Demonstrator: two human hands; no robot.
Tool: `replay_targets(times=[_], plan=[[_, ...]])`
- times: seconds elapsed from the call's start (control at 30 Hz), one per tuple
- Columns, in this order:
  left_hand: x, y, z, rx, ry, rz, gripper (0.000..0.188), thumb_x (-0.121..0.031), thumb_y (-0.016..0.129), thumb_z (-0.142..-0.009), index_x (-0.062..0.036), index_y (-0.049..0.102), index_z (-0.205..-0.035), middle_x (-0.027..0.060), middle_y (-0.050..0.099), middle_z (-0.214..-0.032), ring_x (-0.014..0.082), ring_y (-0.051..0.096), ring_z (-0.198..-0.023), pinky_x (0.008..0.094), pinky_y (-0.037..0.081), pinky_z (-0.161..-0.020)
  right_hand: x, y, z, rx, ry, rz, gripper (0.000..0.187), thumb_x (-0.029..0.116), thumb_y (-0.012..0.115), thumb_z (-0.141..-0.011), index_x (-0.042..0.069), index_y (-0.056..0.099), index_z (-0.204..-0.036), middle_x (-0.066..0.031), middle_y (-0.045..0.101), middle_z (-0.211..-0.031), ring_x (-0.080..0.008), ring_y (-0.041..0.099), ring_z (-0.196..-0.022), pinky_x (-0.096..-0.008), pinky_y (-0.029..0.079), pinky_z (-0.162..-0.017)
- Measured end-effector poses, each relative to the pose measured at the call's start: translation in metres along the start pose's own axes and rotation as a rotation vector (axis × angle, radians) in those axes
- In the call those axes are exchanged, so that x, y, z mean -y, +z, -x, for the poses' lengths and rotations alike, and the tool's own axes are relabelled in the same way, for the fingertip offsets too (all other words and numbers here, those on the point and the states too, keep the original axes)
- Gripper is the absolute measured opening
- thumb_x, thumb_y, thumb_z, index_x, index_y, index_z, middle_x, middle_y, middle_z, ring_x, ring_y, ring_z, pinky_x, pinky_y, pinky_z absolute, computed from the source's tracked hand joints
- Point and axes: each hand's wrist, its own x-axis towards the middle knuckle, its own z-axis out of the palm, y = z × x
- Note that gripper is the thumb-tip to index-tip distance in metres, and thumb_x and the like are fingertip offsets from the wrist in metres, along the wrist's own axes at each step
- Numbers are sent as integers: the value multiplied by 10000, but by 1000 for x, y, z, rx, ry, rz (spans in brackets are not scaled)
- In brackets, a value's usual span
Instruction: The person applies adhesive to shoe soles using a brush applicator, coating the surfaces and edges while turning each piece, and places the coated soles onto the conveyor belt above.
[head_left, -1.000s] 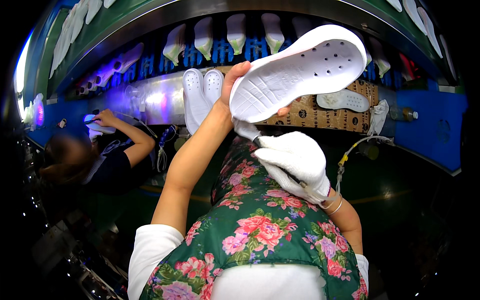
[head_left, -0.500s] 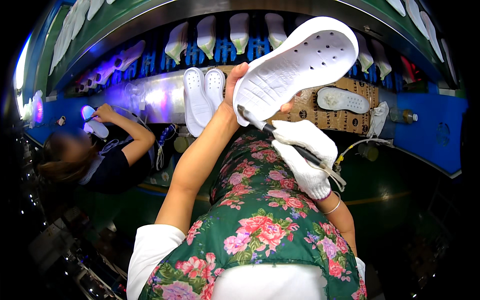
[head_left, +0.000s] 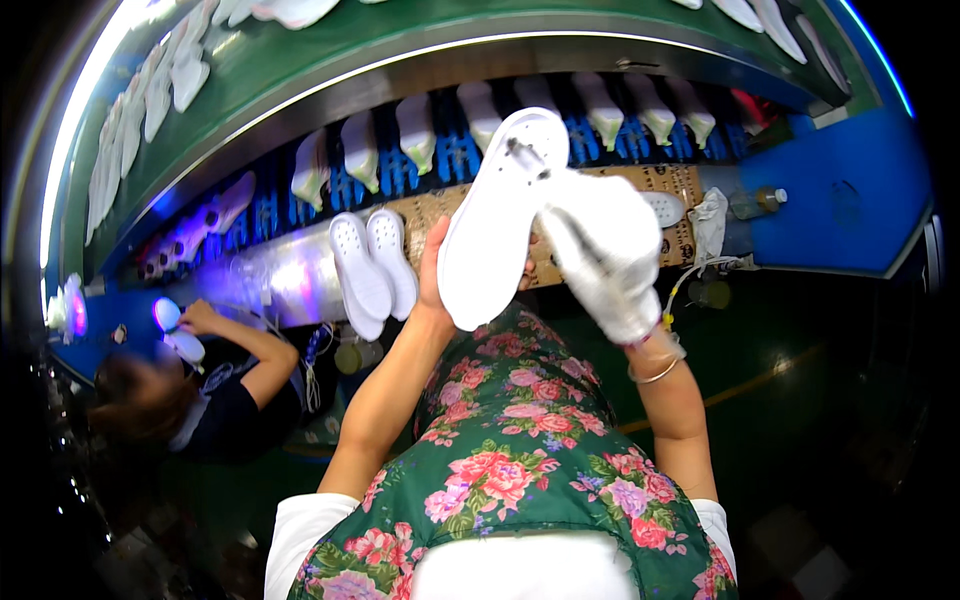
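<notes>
My left hand (head_left: 432, 268) grips a white shoe sole (head_left: 490, 235) by its edges, thumb on the left side and fingertips showing at the right. The sole stands lengthwise before me, its perforated end pointing away. In a white knitted glove, my right hand (head_left: 605, 245) is closed round a brush with a dark handle. The brush head (head_left: 524, 158) lies against the holes at the sole's far end. Motion blur smears the glove, and most of the handle is hidden by it. Left of my left hand, a pair of white soles (head_left: 362, 280) rests on the bench.
Brown cardboard (head_left: 655, 180) covers part of the bench, with another sole (head_left: 663, 209) on it. A white cloth (head_left: 710, 222) and a bottle (head_left: 765, 201) are at the right. Pale shoe-shaped pieces (head_left: 416, 130) stand on blue holders behind. A co-worker (head_left: 215, 385) handles soles at the left.
The brush has moved from the sole's near end to its far, perforated end. The sole now appears smaller and more upright. My view has shifted, so the bench items sit elsewhere in the picture.
</notes>
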Motion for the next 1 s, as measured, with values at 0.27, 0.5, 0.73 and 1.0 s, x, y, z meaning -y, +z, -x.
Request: replay_targets(times=[0.27,0.5,0.73,1.0], plan=[[-33,15,-3,76,-25,-205,1086,-798,558,-824,-43,294,-1558,302,501,-1405,448,623,-1143,585,547,-935,10,-41,48,-177,720,-1010,206,-59,706,-808,-76,730,-1011,-157,742,-1044,-201,714,-887,-273,562,-736],[-75,80,-139,473,87,-311,1104,-788,601,-805,-25,288,-1539,316,459,-1407,431,616,-1141,476,595,-904,-7,-48,120,-576,1063,-1030,195,-77,665,-847,-55,720,-1032,-169,734,-1026,-190,706,-814,-263,578,-709],[-80,113,-259,-181,218,93,597,-284,393,-1090,35,158,-1537,360,239,-1542,501,372,-1397,511,406,-1164,-11,-10,146,-540,1133,-933,176,-41,686,-846,-42,735,-1015,-130,744,-949,-161,693,-745,-243,548,-649],[-75,121,-260,-330,226,-573,439,-104,499,-985,137,462,-1350,263,561,-1339,337,652,-1094,425,561,-929,-9,-6,152,-576,1184,-907,182,-30,710,-849,-52,734,-1028,-121,744,-894,-157,696,-733,-243,545,-643]])
